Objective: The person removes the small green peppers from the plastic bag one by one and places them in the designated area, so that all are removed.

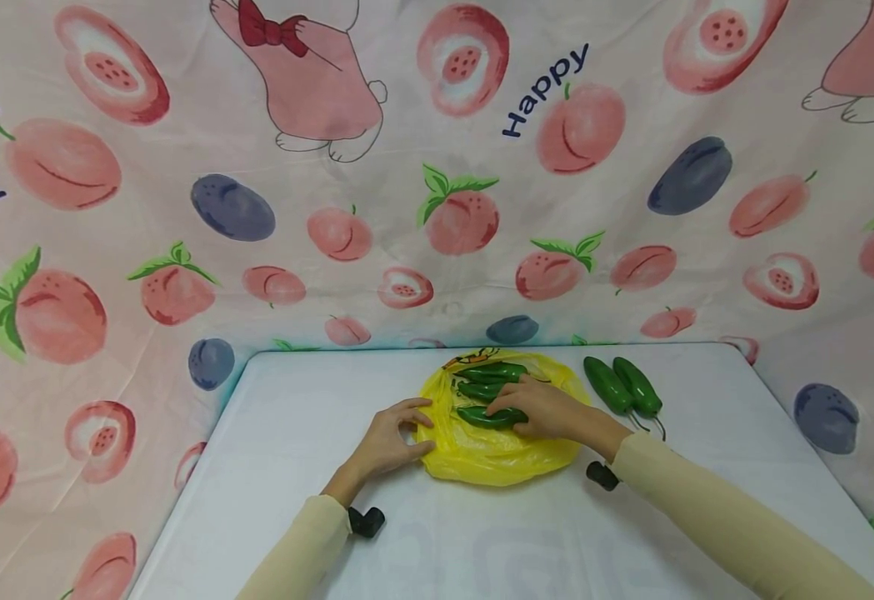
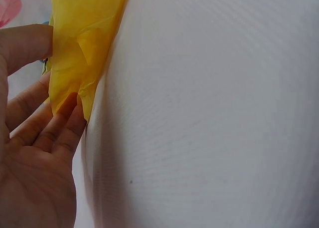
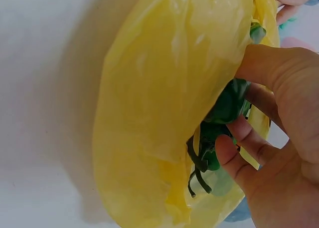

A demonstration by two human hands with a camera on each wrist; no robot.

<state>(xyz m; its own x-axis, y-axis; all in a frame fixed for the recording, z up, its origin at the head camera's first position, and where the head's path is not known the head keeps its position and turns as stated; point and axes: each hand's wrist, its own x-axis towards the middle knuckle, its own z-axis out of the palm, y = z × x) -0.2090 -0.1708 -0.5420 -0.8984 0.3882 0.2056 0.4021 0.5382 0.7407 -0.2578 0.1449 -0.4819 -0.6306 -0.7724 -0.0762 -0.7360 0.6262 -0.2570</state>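
A yellow plastic bag [image 1: 500, 467] lies on the table with its mouth spread. Several glossy green chili peppers [image 1: 491, 372] sit in it. My right hand [image 1: 549, 408] reaches into the mouth and holds the nearest pepper [image 1: 485, 417] between thumb and fingers. Dark stems [image 3: 200, 175] show below the fingers in the right wrist view. At the bag's left side, my left hand [image 1: 390, 437] touches the edge with thumb and fingers spread apart; in the left wrist view some fingertips [image 2: 67, 106] lie against the yellow film [image 2: 89, 33], and the thumb tip is hidden.
Two more green chili peppers [image 1: 622, 385] lie side by side on the white table [image 1: 294, 417], right of the bag, stems toward me. A fruit-print cloth [image 1: 444, 292] hangs behind the table. Black wrist devices [image 1: 367, 522] are worn below both hands.
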